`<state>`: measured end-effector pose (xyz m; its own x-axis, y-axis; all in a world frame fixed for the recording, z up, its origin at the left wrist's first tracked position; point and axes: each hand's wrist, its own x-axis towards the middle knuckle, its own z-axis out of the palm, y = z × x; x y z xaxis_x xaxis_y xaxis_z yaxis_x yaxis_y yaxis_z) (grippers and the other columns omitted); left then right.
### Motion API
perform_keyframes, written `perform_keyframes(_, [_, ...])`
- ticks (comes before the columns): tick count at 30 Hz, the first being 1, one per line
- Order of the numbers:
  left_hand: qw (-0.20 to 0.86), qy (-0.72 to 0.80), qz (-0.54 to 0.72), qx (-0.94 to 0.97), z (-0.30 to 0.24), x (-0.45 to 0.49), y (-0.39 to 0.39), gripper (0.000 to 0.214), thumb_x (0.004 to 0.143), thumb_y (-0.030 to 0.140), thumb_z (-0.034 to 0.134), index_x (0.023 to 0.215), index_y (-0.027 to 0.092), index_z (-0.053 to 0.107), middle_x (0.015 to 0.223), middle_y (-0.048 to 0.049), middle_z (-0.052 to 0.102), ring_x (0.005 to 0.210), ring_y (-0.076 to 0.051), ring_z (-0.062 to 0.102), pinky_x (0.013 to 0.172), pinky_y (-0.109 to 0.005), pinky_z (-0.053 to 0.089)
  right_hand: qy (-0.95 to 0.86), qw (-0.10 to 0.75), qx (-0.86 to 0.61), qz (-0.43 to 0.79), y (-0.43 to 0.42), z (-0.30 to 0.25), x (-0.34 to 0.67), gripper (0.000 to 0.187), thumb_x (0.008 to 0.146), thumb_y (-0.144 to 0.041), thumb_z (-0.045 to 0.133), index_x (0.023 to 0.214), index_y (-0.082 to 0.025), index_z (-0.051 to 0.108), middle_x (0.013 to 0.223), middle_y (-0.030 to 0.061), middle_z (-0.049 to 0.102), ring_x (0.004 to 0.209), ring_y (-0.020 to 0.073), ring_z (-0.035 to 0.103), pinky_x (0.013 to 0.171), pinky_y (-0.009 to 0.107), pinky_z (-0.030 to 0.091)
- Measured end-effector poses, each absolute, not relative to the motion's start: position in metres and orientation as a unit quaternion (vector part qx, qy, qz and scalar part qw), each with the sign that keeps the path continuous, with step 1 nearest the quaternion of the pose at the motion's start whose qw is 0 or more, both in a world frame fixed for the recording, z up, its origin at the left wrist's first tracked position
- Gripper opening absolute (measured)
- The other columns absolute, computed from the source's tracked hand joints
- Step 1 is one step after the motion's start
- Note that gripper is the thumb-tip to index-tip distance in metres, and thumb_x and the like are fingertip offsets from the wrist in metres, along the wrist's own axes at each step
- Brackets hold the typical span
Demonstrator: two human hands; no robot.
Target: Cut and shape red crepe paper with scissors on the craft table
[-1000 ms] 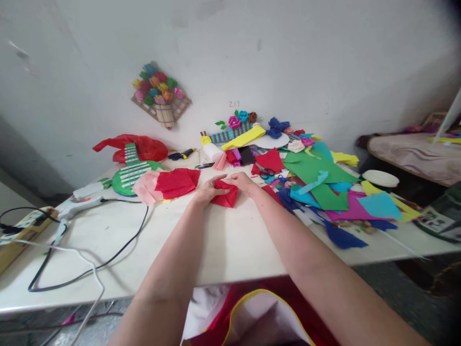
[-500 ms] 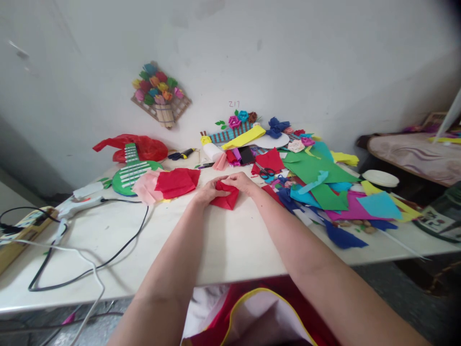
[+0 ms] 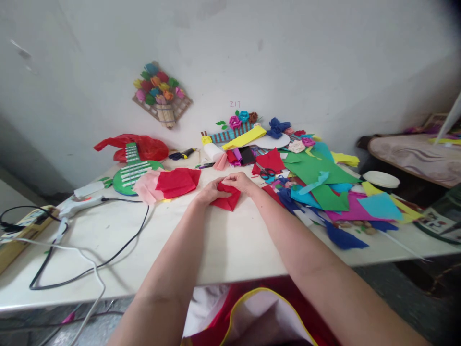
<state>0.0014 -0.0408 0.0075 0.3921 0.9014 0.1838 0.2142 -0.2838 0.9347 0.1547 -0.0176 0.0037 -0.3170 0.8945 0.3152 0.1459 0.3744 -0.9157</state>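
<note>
A small folded piece of red paper [image 3: 226, 200] lies on the white table [image 3: 223, 240] in front of me. My left hand [image 3: 210, 191] pinches its left upper edge with closed fingers. My right hand [image 3: 240, 182] presses and grips its top right part, fingers curled. The two hands almost touch above the paper. A larger red sheet [image 3: 177, 181] over a pink sheet [image 3: 147, 187] lies just to the left of my left hand.
A heap of coloured paper sheets [image 3: 324, 185] and scissors [image 3: 266, 172] covers the right side. A glue gun [image 3: 77, 207] with black cable [image 3: 108, 259] lies left, beside a green paper guitar [image 3: 131, 174]. Paper flower crafts [image 3: 160, 93] hang on the wall.
My fingers shifted slightly on the red paper, the hands drawing closer together at its top. Everything else stays where it was.
</note>
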Motion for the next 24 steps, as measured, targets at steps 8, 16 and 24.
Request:
perform_keyframes(8, [0.426,0.402,0.356,0.728,0.005,0.002,-0.037,0.068,0.051,0.024,0.074,0.114,0.014,0.053,0.098,-0.0061,0.063,0.091,-0.021,0.056,0.086,-0.033,0.04,-0.696,0.458,-0.378,0.404,-0.019,0.006,0.152,0.013,0.059,-0.026,0.062,0.062,-0.013,0.064,0.064,0.0011,0.062,0.064,0.0133,0.056,0.069,0.027,0.042])
perform_keyframes(16, [0.412,0.402,0.358,0.735,-0.002,0.001,-0.031,0.074,0.05,0.026,0.075,0.119,0.015,0.05,0.102,-0.0069,0.062,0.095,-0.022,0.055,0.087,-0.033,0.039,-0.704,0.449,-0.379,0.399,-0.02,0.007,0.151,0.014,0.059,-0.027,0.061,0.062,-0.013,0.062,0.065,0.0009,0.061,0.064,0.013,0.054,0.068,0.027,0.041])
perform_keyframes(24, [0.395,0.387,0.366,0.748,-0.002,0.001,-0.03,0.072,0.049,0.021,0.074,0.117,0.017,0.053,0.103,-0.0061,0.062,0.098,-0.023,0.054,0.089,-0.034,0.038,-0.714,0.453,-0.37,0.386,-0.02,0.007,0.151,0.017,0.06,-0.031,0.059,0.057,-0.014,0.058,0.059,-0.0015,0.056,0.061,0.012,0.05,0.065,0.026,0.039])
